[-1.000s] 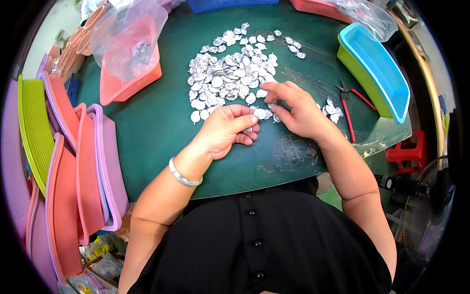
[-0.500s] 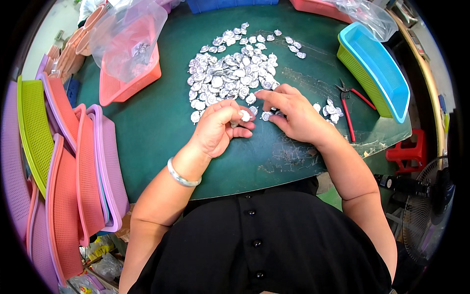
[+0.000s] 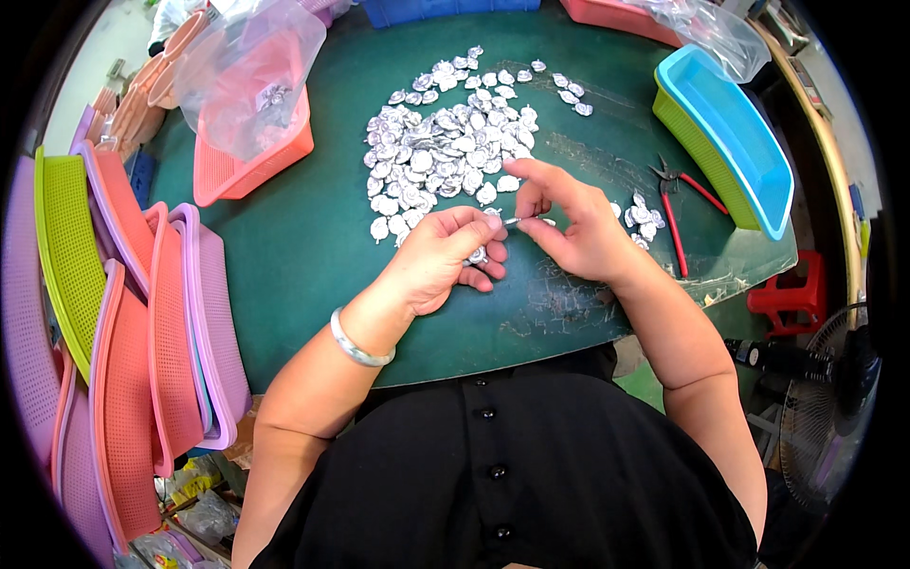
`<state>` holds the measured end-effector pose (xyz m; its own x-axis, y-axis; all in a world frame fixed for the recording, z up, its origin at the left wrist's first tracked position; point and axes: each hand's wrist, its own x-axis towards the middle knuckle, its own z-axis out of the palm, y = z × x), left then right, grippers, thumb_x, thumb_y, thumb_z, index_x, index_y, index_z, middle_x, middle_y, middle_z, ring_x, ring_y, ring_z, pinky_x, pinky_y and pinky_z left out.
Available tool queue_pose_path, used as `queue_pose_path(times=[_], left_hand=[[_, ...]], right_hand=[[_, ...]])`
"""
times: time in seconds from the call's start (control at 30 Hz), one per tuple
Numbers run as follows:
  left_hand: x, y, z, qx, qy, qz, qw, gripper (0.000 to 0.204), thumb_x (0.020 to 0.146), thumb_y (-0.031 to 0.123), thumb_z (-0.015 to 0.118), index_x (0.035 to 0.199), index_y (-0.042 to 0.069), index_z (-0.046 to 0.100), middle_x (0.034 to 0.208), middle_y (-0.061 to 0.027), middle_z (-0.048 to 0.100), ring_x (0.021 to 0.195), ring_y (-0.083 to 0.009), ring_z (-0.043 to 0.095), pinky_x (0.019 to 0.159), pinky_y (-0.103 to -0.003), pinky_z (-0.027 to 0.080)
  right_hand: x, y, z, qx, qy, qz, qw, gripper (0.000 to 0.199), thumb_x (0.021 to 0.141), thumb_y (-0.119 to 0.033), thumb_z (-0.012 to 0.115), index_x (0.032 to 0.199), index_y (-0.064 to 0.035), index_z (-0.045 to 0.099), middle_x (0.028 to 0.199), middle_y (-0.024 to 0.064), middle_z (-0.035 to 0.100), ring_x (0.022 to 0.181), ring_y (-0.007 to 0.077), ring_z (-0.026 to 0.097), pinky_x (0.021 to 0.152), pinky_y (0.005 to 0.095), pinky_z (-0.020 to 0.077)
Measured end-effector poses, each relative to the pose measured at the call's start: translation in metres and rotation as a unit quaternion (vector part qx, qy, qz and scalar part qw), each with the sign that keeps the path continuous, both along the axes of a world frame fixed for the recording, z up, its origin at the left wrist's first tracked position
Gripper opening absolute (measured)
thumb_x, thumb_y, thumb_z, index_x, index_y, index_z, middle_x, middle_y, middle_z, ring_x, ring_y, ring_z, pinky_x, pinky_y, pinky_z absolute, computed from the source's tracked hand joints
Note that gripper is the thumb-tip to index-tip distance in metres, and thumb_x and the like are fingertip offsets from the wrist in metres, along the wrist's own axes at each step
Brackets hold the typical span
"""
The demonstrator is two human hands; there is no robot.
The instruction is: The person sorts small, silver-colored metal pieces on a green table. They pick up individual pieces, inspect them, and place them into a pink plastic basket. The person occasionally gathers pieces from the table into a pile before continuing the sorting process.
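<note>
Currently mid-step: sorting or separating small silvery pieces by hand, judged from the pose. Left hand [image 3: 445, 256] curled nearly shut, thumb and fingers pinched on one small silver piece [image 3: 478, 254], held just above the green table [image 3: 294, 256]. Right hand [image 3: 578, 228] partly closed, thumb and forefinger nipped on a thin pale sliver [image 3: 519, 220] spanning between both hands; other fingers loosely spread. Held piece sat just below the near edge of the big pile of silver pieces [image 3: 445, 152]. Smaller cluster of pieces [image 3: 640, 216] just right of right hand, red-handled cutters [image 3: 675, 211] beside it.

Next move, as a guess: needed a steady pull or twist between the two pinches, then a set-down on one pile or the other; fine fingertip control called for, tiny part.

Hard to tell: exact shape of the held piece, mostly hidden under left fingers; whether the sliver was part of it or separate. Contents of clear plastic bag [image 3: 251, 76] in the orange basket [image 3: 256, 161] blurred. Blue tray [image 3: 735, 133] interior looked bare, far rim cut off. Stacked mesh trays [image 3: 123, 313] at left bent by lens, count unclear. Fan [image 3: 834, 408] at lower right partly cropped.
</note>
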<state>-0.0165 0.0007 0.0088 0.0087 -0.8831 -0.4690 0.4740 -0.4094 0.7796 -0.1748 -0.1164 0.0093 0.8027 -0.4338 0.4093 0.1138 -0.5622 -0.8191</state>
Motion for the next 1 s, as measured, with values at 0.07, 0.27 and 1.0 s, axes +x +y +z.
queue_pose_path(times=[0.07, 0.27, 1.0], left_hand=[[0.0, 0.0, -0.004, -0.014, -0.001, -0.001, 1.0, 0.016, 0.089, 0.019, 0.056, 0.091, 0.004, 0.058, 0.079, -0.0053, 0.06, 0.067, -0.014, 0.061, 0.052, -0.022, 0.048], [0.004, -0.001, -0.004, -0.016, -0.012, 0.024, 0.999, 0.008, 0.088, 0.012, 0.057, 0.088, 0.005, 0.058, 0.074, -0.0047, 0.061, 0.062, -0.0122, 0.06, 0.051, -0.02, 0.047], [0.006, -0.003, -0.007, -0.045, 0.065, 0.068, 0.995, 0.017, 0.085, 0.009, 0.049, 0.099, 0.001, 0.055, 0.082, -0.0109, 0.06, 0.071, -0.0197, 0.061, 0.059, -0.027, 0.051]], right_hand=[[0.0, 0.0, -0.002, -0.042, -0.004, 0.013, 0.999, 0.055, 0.07, 0.011, 0.058, 0.122, -0.0066, 0.05, 0.077, 0.0036, 0.055, 0.071, 0.014, 0.054, 0.066, 0.0269, 0.0457], [-0.001, -0.009, -0.001, -0.004, 0.001, -0.004, 1.0, 0.053, 0.07, 0.009, 0.059, 0.12, -0.0065, 0.052, 0.084, 0.0067, 0.058, 0.078, 0.0217, 0.057, 0.07, 0.0318, 0.0469], [-0.007, -0.014, 0.008, 0.048, 0.185, -0.023, 0.981, 0.055, 0.072, 0.011, 0.056, 0.124, -0.0059, 0.046, 0.078, 0.0048, 0.055, 0.073, 0.0164, 0.056, 0.07, 0.0278, 0.0452]])
